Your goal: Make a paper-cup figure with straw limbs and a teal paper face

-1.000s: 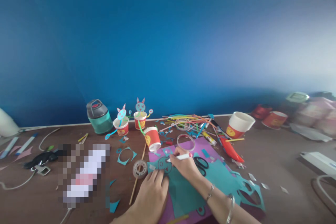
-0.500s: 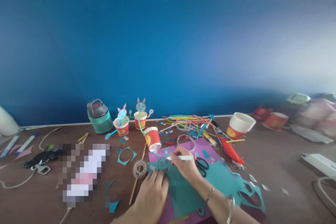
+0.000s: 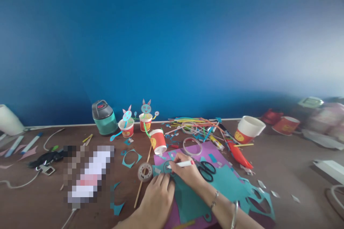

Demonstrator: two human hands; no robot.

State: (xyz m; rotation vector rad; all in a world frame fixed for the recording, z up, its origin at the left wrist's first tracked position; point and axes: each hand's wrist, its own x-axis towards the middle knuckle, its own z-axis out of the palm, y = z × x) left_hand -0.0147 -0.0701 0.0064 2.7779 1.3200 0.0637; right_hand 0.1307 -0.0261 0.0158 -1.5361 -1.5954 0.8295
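Observation:
My right hand (image 3: 186,173) pinches a white marker (image 3: 183,164) with a red end. Its tip is at a face drawn inside a circle on the teal paper (image 3: 188,200), partly hidden by the fingers. My left hand (image 3: 160,193) lies flat, fingers stretched over the paper's left edge. Beneath the teal sheet is purple paper (image 3: 209,146). Black-handled scissors (image 3: 206,170) lie just right of my right hand. A roll of tape (image 3: 144,172) and a thin wooden stick (image 3: 139,194) are left of my left hand. A red paper cup (image 3: 158,141) lies tipped behind the hands.
Two cups with paper rabbit heads (image 3: 126,127) stand at the back beside a teal jar (image 3: 105,120). Colourful pipe cleaners (image 3: 196,123) lie in a heap behind the purple paper. White cups (image 3: 249,128) stand right of them. Teal cut-outs (image 3: 131,158) and scraps are scattered about.
The marker tip and my right hand have shifted slightly left over the drawn face, and the marker is tilted differently. My left hand stays on the paper. The whole view has shifted a little.

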